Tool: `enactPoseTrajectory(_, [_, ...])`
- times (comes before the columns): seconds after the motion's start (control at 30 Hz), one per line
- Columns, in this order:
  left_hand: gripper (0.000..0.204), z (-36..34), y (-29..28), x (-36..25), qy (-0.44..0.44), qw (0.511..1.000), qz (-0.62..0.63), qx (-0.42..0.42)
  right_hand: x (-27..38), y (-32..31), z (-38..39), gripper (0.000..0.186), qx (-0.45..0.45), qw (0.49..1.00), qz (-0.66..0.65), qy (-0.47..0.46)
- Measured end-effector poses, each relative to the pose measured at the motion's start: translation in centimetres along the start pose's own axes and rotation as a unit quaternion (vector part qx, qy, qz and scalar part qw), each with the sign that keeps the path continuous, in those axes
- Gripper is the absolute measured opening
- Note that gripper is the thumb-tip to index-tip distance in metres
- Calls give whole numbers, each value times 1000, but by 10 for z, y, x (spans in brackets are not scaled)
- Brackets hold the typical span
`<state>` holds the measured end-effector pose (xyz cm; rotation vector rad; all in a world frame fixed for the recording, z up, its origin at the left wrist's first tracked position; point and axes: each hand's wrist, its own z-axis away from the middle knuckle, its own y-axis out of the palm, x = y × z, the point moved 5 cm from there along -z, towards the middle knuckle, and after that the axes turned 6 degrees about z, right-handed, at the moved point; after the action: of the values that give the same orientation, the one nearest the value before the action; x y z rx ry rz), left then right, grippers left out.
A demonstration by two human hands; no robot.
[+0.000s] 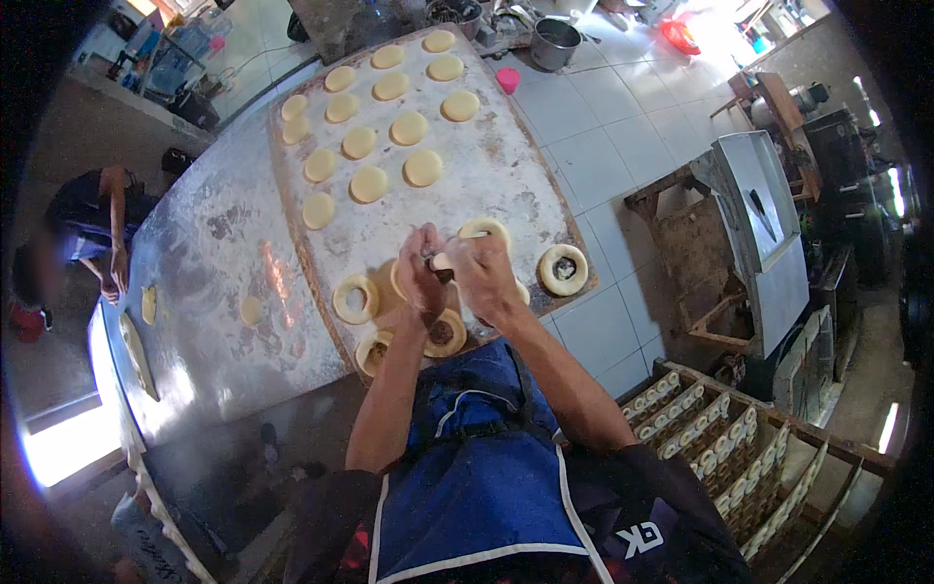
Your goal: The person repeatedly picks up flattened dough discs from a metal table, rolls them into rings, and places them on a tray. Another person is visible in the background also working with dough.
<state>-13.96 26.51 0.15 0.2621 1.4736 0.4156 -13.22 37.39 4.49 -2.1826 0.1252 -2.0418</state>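
My left hand (422, 273) and my right hand (484, 278) come close together over the near part of a floured board. The left fingers are curled, and what they hold is hidden. A small pale piece (442, 261) sticks out of my closed right hand toward the left; its kind is unclear. Just below it, between the hands, is a dark brown lump (444, 275). Around the hands lie dough rings: one (341, 302) on the left, one (585, 270) on the right, one (497, 228) behind my right hand. Below my left hand, another ring (459, 342) has brown filling inside.
Flat dough rounds (409, 128) lie in rows across the far part of the board (506, 161). A metal table (209, 292) adjoins it on the left, where another person (112, 209) works. Racks of dough pieces (720, 448) stand at the lower right.
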Motion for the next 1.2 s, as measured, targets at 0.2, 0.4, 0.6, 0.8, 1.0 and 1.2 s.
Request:
enactPoseTrajectory(0.2, [43,-11,37,14,108,922,-369,46,-10,-52,-7,58,17,993,121,-8])
enactPoseTrajectory(0.4, [46,-21,73,29,-8,989,-138,48,-32,-89,-12,62,33,982,154,105])
enactPoseTrajectory(0.6, [46,-29,96,31,-17,990,-110,89,-19,-114,-12,63,-40,986,158,18])
enactPoseTrajectory(0.8, [45,-30,117,32,82,976,-162,123,-27,-122,-6,53,-20,990,135,25])
enactPoseTrajectory(1.0, [47,-30,115,28,165,936,-276,140,-29,-133,-13,29,-8,1000,19,22])
enactPoseTrajectory(1.2, [35,-80,120,47,42,893,-448,32,-41,-164,-20,34,-57,971,188,135])
